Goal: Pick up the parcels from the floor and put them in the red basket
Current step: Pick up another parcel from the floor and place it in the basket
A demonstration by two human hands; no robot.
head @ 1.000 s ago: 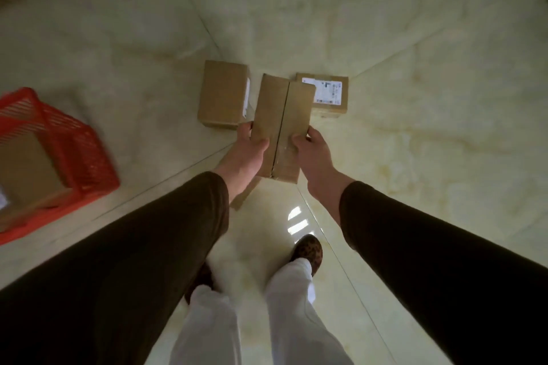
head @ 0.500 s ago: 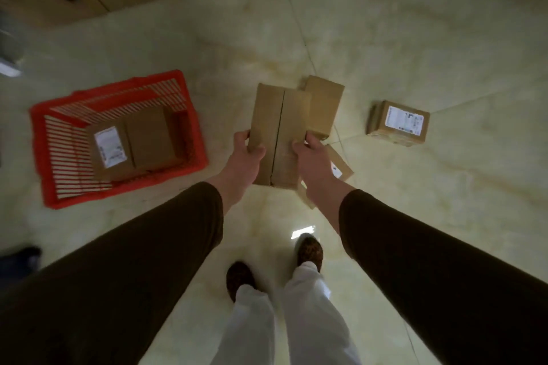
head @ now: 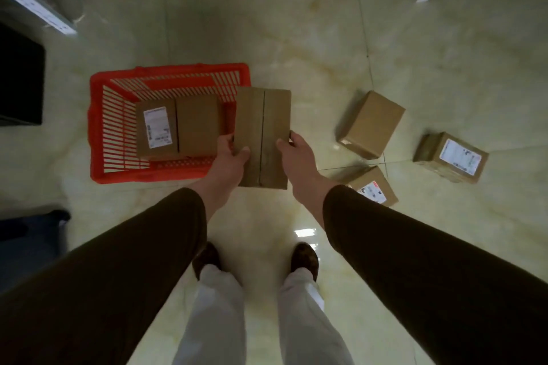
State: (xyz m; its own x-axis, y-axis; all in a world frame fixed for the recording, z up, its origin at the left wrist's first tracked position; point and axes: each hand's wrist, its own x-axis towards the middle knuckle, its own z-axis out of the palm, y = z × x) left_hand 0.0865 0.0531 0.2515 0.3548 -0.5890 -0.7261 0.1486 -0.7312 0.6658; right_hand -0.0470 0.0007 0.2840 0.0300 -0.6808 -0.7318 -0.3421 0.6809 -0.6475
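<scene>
Here both hands grip an unlabelled parcel (head: 262, 133); other labels unreadable.

Both hands hold a parcel (head: 262, 136) upright over the right rim of the red basket (head: 98, 127): left hand (head: 229, 157) and right hand (head: 296, 157) grip its sides. A labelled box (head: 178, 126) lies in the basket. Three boxes (head: 370, 123) sit on the floor (head: 296, 38) to the right.
</scene>
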